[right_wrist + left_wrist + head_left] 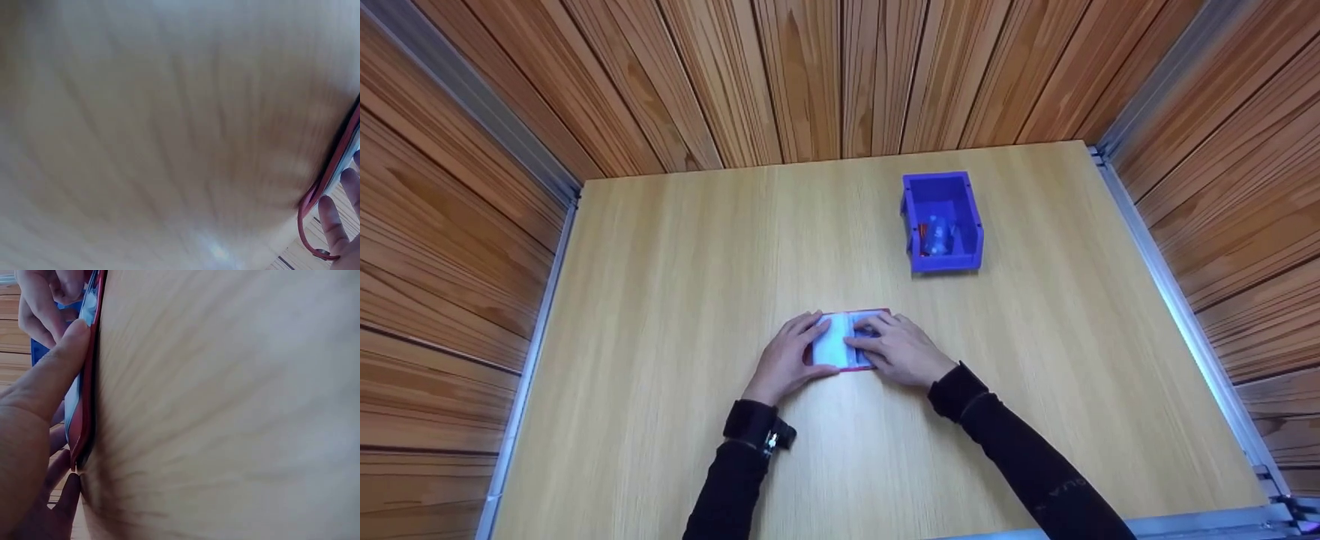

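A small red-edged case (832,343), like a wallet or card holder, lies spread on the table with pale, shiny inner sleeves showing. The left hand (789,358) grips its left half, thumb along the near edge and fingers at the far edge; in the left wrist view the thumb (76,332) presses on the rim. Over the right half, the right hand (906,349) touches the inner sleeve with extended fingers, beside a dark blue patch. A red strap (302,225) with a metal snap loops out by the right fingers (333,222).
Toward the back right of the wooden table (675,300) stands a purple-blue open bin (941,184). Inside it are a clear bluish item (937,236) and something red. Wood-panelled walls (810,75) and metal rails (1177,285) bound the table.
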`<state>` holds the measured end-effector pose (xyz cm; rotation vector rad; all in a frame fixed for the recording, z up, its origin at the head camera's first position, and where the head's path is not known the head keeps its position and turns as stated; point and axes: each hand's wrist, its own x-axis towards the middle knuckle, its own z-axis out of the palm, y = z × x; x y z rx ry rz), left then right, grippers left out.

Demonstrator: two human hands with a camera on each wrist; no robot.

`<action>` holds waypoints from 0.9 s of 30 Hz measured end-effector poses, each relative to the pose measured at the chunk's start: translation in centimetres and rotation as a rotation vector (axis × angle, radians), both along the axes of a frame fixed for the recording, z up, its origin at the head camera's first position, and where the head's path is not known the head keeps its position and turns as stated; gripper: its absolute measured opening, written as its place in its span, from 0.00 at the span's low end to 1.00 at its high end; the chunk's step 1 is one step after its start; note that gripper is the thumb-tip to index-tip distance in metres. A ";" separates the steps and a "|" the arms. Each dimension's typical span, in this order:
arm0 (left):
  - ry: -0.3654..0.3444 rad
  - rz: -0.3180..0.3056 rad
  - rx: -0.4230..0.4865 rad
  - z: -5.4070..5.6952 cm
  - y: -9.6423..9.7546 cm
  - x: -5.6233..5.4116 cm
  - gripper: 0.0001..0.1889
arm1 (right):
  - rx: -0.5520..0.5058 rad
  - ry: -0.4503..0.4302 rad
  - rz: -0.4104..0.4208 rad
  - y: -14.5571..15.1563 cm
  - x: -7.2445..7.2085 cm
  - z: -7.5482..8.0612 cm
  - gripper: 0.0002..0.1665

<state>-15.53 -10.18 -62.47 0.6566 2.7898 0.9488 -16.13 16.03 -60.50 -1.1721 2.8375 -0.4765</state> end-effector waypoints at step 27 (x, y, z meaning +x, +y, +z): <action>-0.040 0.019 0.011 0.1 0.1 0.1 0.45 | -0.034 -0.115 -0.167 4.3 -0.6 -0.2 0.36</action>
